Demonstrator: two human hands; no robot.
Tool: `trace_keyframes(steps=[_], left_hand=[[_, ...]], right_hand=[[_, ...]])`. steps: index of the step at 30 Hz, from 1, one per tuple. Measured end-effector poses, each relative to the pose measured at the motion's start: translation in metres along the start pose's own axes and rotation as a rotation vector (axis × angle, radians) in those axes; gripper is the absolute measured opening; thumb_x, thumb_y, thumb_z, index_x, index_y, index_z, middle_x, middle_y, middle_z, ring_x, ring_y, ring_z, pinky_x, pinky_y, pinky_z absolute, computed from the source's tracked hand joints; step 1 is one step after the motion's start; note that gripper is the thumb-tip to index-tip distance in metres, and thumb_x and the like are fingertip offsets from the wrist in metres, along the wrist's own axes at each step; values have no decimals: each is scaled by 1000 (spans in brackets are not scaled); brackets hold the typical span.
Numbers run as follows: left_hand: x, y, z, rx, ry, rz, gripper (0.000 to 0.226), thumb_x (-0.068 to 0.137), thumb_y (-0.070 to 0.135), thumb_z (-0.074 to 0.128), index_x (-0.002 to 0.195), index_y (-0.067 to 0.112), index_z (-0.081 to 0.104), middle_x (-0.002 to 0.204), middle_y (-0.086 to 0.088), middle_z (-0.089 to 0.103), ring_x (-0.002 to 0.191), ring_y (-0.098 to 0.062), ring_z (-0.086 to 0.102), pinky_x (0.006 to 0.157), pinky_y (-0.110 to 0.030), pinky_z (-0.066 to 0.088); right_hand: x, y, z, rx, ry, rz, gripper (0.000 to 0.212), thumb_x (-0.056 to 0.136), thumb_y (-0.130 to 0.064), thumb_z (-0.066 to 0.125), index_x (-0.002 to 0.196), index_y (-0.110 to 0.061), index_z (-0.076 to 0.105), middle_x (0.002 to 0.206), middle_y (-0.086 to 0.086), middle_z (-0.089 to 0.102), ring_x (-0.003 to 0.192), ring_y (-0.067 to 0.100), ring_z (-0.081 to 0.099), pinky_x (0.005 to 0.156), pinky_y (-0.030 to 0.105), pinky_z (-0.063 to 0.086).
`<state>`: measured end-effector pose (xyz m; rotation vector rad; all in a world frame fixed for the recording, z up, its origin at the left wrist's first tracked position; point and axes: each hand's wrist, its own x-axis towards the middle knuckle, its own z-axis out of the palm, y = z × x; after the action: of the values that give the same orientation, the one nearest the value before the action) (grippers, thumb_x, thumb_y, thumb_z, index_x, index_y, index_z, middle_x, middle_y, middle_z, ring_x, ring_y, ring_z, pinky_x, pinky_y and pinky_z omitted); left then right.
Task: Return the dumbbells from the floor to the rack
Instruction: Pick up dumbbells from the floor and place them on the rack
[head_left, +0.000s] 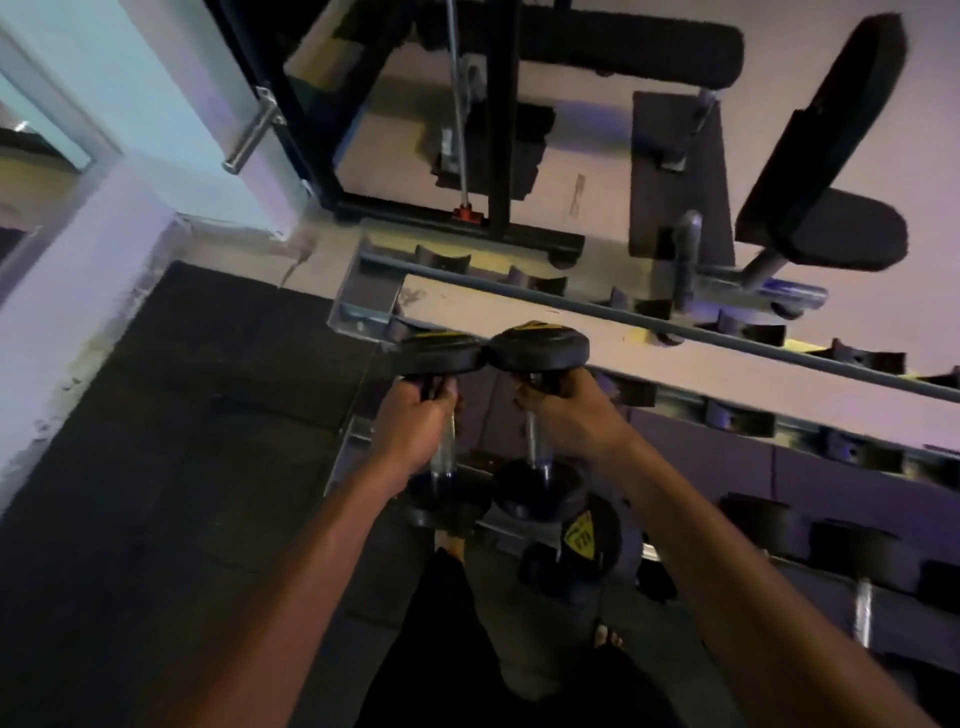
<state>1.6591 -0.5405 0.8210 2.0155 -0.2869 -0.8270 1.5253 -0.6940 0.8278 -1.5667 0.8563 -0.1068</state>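
Head view: two dumbbells held over the rack (670, 322).
Left grip (415, 423) is wrapped around the left dumbbell (441, 353), right grip (566, 410) around the right dumbbell (540, 345); their upper heads touch above the rack's cradles, which look mostly vacant.

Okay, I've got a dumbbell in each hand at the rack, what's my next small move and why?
Probably ease both forward and down into the cradles at the rack's near-left end. Your left hand and right hand each grip a dumbbell there, heads touching, and those saddles look unoccupied.
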Motion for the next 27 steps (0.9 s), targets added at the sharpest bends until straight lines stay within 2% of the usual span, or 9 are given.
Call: trace_keyframes(steps=[2,4,6,9,12,15,18,22,27], left_hand=[[54,4,-14,64,-79,-58,41,81,60,59,93,24,75,83,1,79,83,-24,76,89,-55,58],[103,8,-22,65,-161,-77,45,80,65,58,91,24,73,81,-1,78,78,-29,76,87,-58,59],[143,15,-23,70,-209,-56,32,93,53,57,93,24,70,86,-4,77,82,-29,75,87,-57,59],[205,25,-16,19,-190,-45,19,103,37,54,94,24,64,90,-8,72,79,-27,71,84,-51,60],[263,33,-8,14,-152,-77,21,108,30,49,92,22,60,86,-5,66,71,-20,64,80,-44,57],[312,34,-1,139,-125,-136,32,107,38,47,88,18,62,91,-7,72,72,-21,68,79,-39,56],[347,27,5,238,-124,-169,37,104,46,47,84,19,64,89,-3,75,73,-23,74,87,-44,60],[368,19,19,327,-133,-188,39,104,46,46,80,19,61,92,-4,76,78,-25,76,85,-43,60],[376,10,24,373,-138,-150,38,106,45,46,79,22,58,90,-1,75,77,-22,75,65,-29,51]], right_hand=[[41,-1,15,44,46,76,7,94,-29,73,98,-34,73,90,-9,76,90,16,75,90,52,62],[79,-2,25,75,83,132,7,100,-28,70,107,-27,72,87,-7,77,83,9,75,83,44,62],[113,-5,28,85,120,154,5,102,-27,68,105,-28,71,90,-7,77,89,12,74,82,40,61],[171,-5,24,51,198,233,8,100,-36,67,101,-28,70,93,-1,75,93,23,73,85,48,62],[225,0,14,-12,247,309,19,96,-45,65,105,-28,69,98,4,76,97,27,74,91,56,61],[265,7,5,-194,297,360,31,99,-49,57,103,-21,69,96,6,74,94,30,71,94,49,59],[297,19,-2,-350,283,450,36,95,-50,54,102,-18,68,101,9,73,97,32,69,94,49,59],[321,37,-4,-411,246,539,41,102,-54,52,106,-16,67,106,10,69,103,31,66,96,48,56],[321,55,8,-364,338,534,35,103,-52,56,100,-19,67,98,6,71,92,25,68,85,42,57]])
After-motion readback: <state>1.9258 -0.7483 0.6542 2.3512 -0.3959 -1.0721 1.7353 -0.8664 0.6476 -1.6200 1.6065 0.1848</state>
